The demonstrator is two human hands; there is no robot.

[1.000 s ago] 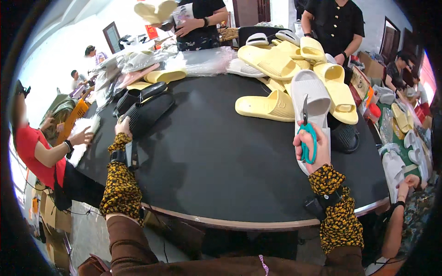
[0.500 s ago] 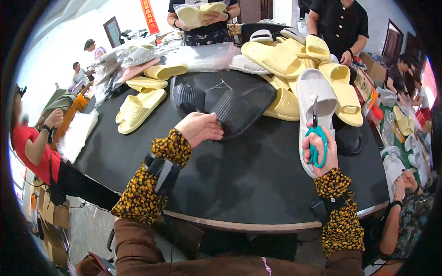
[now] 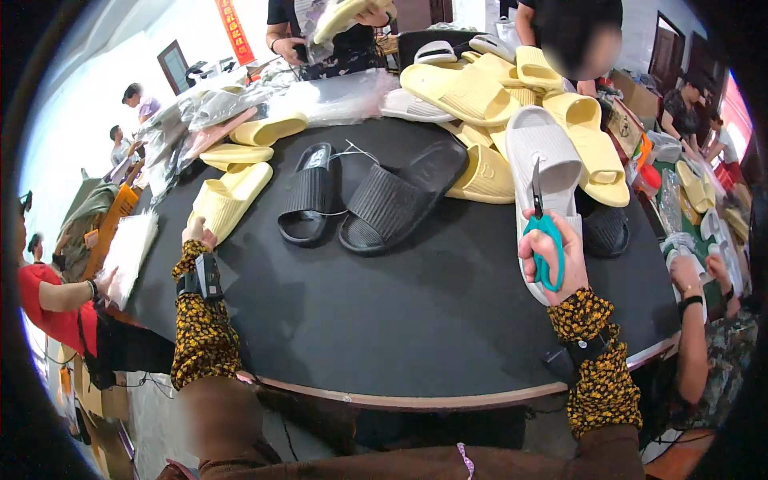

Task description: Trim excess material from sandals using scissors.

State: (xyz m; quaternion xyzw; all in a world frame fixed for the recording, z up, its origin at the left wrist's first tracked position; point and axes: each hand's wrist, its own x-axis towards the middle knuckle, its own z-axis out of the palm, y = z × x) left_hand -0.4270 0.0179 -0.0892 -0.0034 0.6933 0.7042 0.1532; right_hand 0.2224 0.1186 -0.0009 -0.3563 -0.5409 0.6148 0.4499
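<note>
My right hand [image 3: 558,254] grips scissors [image 3: 544,250] with teal handles, the dark blades pointing up over a pale grey slipper [image 3: 538,152]. At the left, my left hand [image 3: 199,231] has its fingers closed on the near end of a yellow slipper [image 3: 232,198], partly covering it. Between my hands lie two black ribbed slippers, a left one [image 3: 308,192] and a right one [image 3: 392,200]. A thin pale cord [image 3: 352,150] loops between them. Neither hand touches the black pair.
Yellow slippers [image 3: 464,90] are heaped at the back right, with another black slipper [image 3: 606,230] beneath. Clear plastic bags [image 3: 328,98] lie along the back, and a white stack [image 3: 132,252] at the left edge. Several people work around the black table [image 3: 416,320].
My left hand has let go of the black slippers and moved left to the yellow slipper. The black pair now lies flat, apart. My right hand still holds the scissors.
</note>
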